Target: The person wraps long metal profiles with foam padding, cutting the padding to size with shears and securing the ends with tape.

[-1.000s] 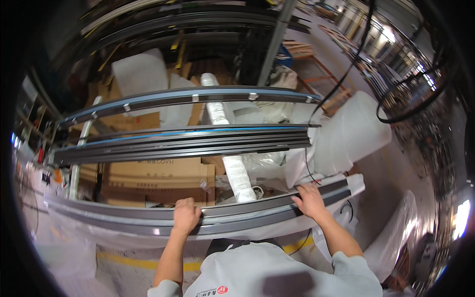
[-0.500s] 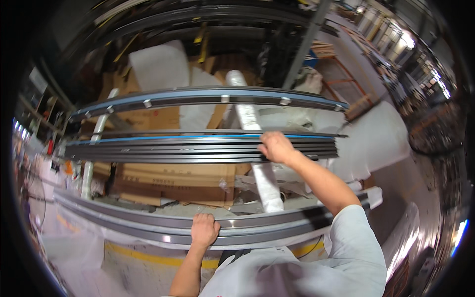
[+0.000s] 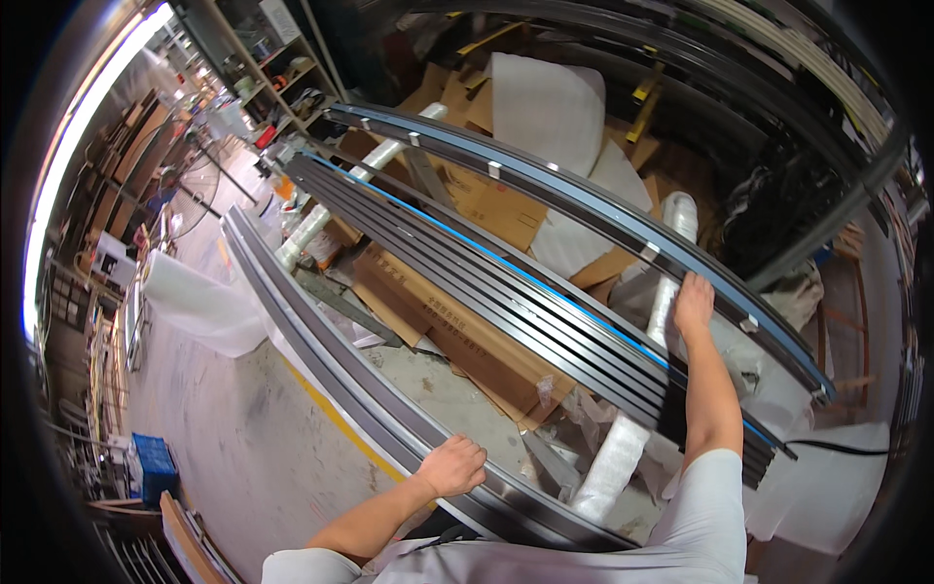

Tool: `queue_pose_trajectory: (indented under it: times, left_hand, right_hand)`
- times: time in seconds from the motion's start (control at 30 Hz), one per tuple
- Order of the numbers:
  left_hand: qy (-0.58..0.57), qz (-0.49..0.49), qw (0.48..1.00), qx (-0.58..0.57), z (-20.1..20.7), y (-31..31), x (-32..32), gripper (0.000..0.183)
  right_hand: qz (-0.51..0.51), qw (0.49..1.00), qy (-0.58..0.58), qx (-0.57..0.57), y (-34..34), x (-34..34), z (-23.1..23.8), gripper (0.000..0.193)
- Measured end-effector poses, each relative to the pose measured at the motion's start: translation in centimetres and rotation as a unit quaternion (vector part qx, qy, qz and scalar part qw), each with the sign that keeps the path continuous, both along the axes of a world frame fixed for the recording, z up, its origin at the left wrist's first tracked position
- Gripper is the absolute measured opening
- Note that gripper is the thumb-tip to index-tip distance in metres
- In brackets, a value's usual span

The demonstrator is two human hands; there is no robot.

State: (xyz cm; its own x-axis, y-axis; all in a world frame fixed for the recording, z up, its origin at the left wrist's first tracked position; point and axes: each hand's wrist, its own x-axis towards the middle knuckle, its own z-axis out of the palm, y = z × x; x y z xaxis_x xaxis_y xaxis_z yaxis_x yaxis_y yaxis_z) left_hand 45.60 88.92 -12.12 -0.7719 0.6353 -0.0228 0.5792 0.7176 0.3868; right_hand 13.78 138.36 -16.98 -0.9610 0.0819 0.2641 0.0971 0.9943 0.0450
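My left hand [image 3: 453, 465] has its fingers curled over the nearest grey metal profiles [image 3: 341, 368], close to my body. Beyond them lies a bundle of dark metal profiles [image 3: 467, 282], side by side, with a bright blue strip along its far side. My right hand [image 3: 694, 304] is past that bundle, beside a support bar in white wrap [image 3: 664, 310] and just short of the far blue-and-black profile [image 3: 584, 200]. Its fingers are bent and close together; what they hold, if anything, is hidden. Small pale pieces sit at intervals along the far profile.
Flattened cardboard [image 3: 467, 331] and white foam sheeting [image 3: 550, 117] lie beneath and behind the profiles. A second wrapped support bar [image 3: 306, 237] crosses under their left part. Dark racking stands at the back, shelves [image 3: 263, 73] at far left. A blue crate [image 3: 153, 465] stands at lower left.
My view has turned, so the profiles now slant down to the right. My right hand has left the dark bundle and moved farther out. My left hand stays on the near profiles.
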Motion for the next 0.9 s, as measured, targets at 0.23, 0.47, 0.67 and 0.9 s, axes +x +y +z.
queue_pose_trajectory:
  times: [0.23,0.47,0.67,0.9]
  left_hand:
    - [-0.017,-0.007,1.0,0.015,-0.1,-0.1,-0.2,0.022]
    - [-0.035,0.006,0.999,-0.005,0.0,-0.2,0.3,0.022]
    - [-0.035,0.0,0.999,0.002,-0.3,-0.5,0.2,0.023]
    - [-0.039,0.026,0.999,0.022,-1.0,-0.6,0.8,0.024]
  right_hand:
    - [-0.008,0.996,0.085,0.01,0.0,-0.8,0.4,0.025]
    - [0.049,0.998,0.03,-0.012,0.3,0.6,-1.4,0.009]
    - [0.047,0.998,-0.024,0.018,0.5,-0.5,-1.8,0.009]
    - [0.146,0.989,0.0,0.0,0.6,-0.7,-0.4,0.013]
